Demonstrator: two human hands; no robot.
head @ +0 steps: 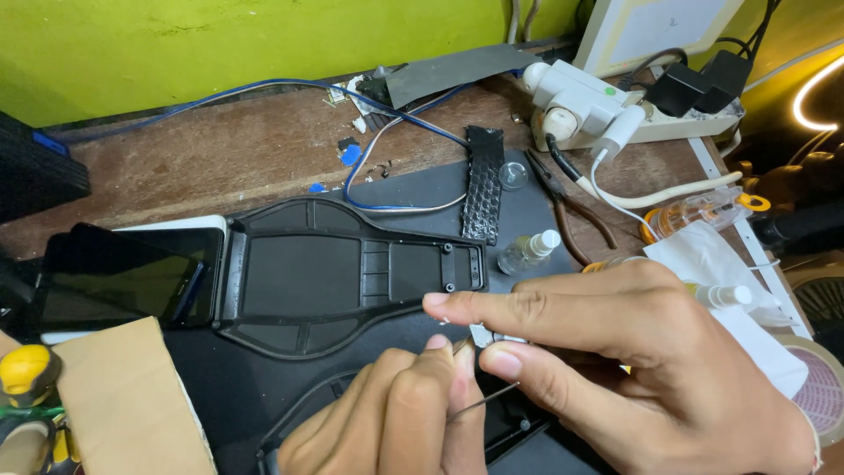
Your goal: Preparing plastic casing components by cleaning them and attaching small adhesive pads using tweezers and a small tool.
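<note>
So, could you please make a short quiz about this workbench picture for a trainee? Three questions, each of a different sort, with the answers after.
1. True or false: the left hand holds a thin metal tool.
2. Multiple choice: what lies just left of the black plastic shell?
A. a dark phone
B. a white cup
C. a red book
3. Fill in: the right hand pinches a small ____ part between thumb and index finger.

Key
1. True; the tool runs from the left fingertips towards the right thumb.
2. A; the dark phone lies with its screen up, against the shell's left end.
3. Metal; it is too small to tell its kind.
</note>
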